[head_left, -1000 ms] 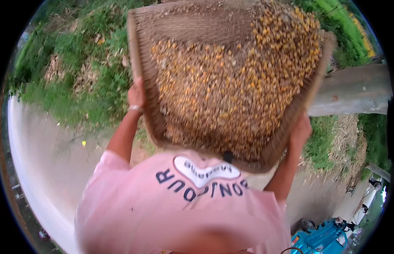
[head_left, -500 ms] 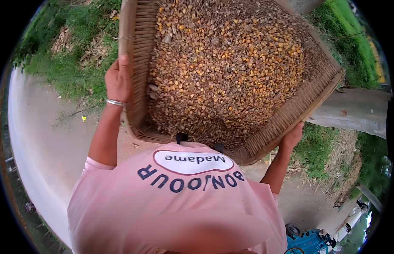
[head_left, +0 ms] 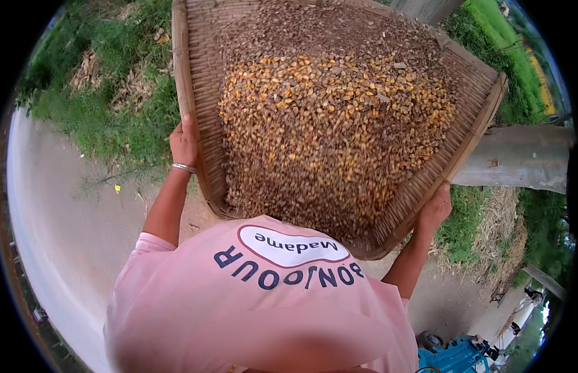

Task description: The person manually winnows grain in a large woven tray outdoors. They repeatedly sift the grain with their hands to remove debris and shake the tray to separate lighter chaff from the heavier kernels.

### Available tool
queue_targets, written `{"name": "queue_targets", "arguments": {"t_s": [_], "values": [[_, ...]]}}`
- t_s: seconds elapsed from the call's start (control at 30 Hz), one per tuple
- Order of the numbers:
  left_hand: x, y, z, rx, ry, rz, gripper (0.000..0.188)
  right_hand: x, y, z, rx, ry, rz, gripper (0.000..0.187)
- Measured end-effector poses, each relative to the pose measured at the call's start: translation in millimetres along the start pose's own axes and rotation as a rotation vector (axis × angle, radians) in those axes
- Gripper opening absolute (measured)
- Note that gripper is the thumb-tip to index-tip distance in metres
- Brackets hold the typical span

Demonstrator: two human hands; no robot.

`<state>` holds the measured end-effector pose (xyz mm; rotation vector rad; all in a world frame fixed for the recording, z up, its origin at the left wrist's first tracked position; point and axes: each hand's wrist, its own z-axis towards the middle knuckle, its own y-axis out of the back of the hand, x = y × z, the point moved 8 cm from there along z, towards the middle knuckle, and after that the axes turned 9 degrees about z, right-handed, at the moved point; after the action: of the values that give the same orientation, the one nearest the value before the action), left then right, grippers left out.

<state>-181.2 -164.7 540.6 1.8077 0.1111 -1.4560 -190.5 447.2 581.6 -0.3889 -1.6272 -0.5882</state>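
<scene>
A large woven winnowing basket (head_left: pixel 205 93) with a wooden rim is held out in front of my body, its near edge against my pink shirt. My left hand (head_left: pixel 184 142) is closed on the left rim, thumb on top, with a silver bangle at the wrist. On the right side, my right hand (head_left: pixel 435 206) grips the rim from outside and below; its fingers are partly hidden. Yellow-orange corn kernels (head_left: pixel 338 93) mixed with brown bits and chaff cover much of the basket's floor. Toward the near edge the grains look smeared by motion.
A pale tree trunk (head_left: pixel 518 158) stands close at the right of the basket. Green grass with dry litter (head_left: pixel 127 93) grows at the far left, and a straw heap (head_left: pixel 491 230) lies at the right. Pale paving (head_left: pixel 46 205) runs along the left. A blue vehicle (head_left: pixel 453 357) is at the lower right.
Within the basket the grain has shifted toward me, baring more chaff and weave at the far end. My left hand and the basket's left side have moved slightly nearer and rightward.
</scene>
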Motion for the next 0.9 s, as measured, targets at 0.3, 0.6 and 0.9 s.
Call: {"name": "queue_targets", "arguments": {"t_s": [0.3, 0.6, 0.9], "values": [[67.9, -39.4, -15.0, 0.109, 0.034, 0.724, 0.073, -155.5, 7.0, -4.4, 0.141, -0.131, -0.332, 0.050], [-43.4, -28.0, -9.5, 0.087, 0.046, 0.303, 0.061, -141.4, 34.3, 13.6, -0.037, -0.222, 0.033, 0.052], [20.2, -43.0, -17.5, 0.130, 0.120, 0.435, 0.063, -97.1, 41.9, 23.1, 0.030, -0.020, -0.282, 0.049]]}}
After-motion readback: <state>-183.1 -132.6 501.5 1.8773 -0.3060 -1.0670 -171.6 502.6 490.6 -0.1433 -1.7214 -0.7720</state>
